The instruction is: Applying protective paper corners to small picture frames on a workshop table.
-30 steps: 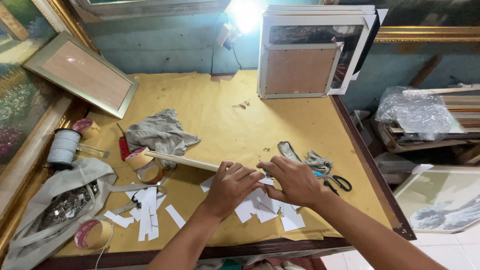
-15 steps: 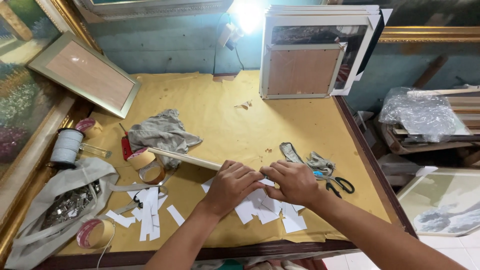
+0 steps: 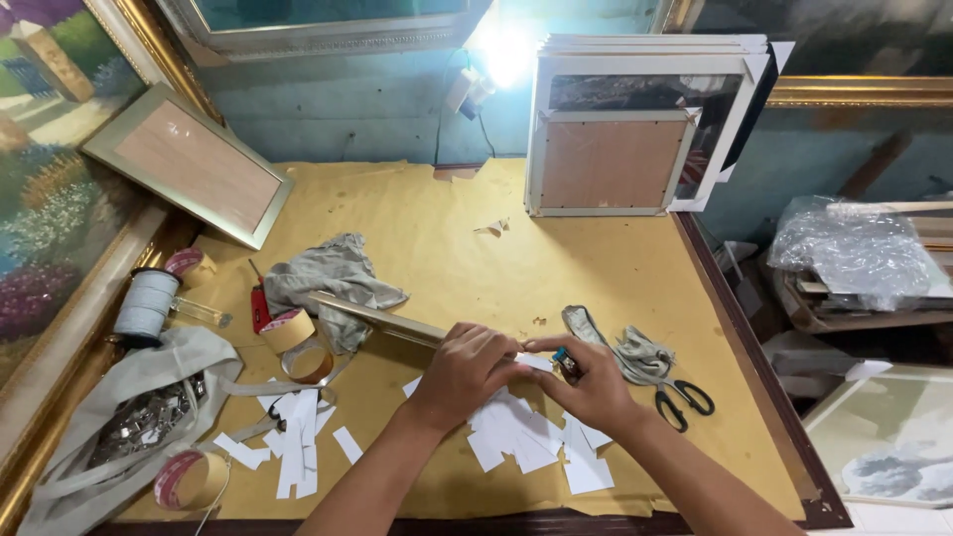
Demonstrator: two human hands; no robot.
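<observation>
Slippage is judged possible: the wooden strip [image 3: 382,320] near the table's [image 3: 437,228] front edge is clamped under the left hand [image 3: 467,369]; the right hand [image 3: 596,387] pinches a small dark tool [image 3: 567,364].

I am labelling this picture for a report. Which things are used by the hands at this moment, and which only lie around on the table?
In use: left hand, right hand, small dark tool in the right hand, gold frame strip, white paper pieces.

Lying about: scissors, grey cloth, tape rolls, thread spool, leaning frames.

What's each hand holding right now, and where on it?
Left hand presses on the near end of the long frame moulding strip. Right hand pinches a small dark object; kind unclear.
</observation>
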